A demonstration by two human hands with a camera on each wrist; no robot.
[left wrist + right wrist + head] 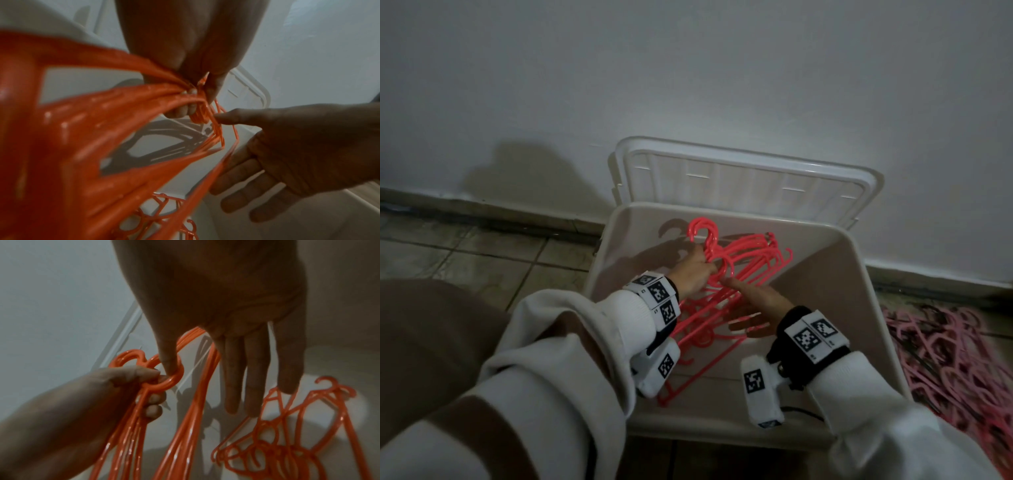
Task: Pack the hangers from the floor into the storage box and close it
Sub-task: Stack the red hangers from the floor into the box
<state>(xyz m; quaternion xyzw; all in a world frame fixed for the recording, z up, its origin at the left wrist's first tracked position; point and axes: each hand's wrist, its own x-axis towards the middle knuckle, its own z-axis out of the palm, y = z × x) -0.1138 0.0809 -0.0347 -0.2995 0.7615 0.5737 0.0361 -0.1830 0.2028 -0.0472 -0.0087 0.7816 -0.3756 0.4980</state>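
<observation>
Left hand (693, 274) grips a bunch of red hangers (743, 263) at the necks, fingers curled round them just under the hooks; the bunch hangs inside the storage box (835, 260), lower ends near the box floor. Right hand (760, 305) is spread, fingers straight, holding nothing; in the right wrist view its thumb tip pokes into a hook loop right beside the left fingers (153, 400). The other fingers hover over a second cluster of hangers (283, 439) lying on the box bottom.

Box sits against the wall (688, 68), its lid (746, 178) open and leaning back on the wall. More pink hangers (945, 359) are piled on the tiled floor (465, 253), right of the box, so packing looks only partly done.

Risks, as judged from here:
- Hooks of the held bunch could snag the loose cluster below, tangle, and leave the pile sitting high.
- Right thumb in the loop could drag a hanger back out when the hand pulls away.
- If the left hand lets go while the bunch is upright, it may fan out and lean on the box wall, not lie flat.
- A high or uneven pile could stop the lid from seating later.
</observation>
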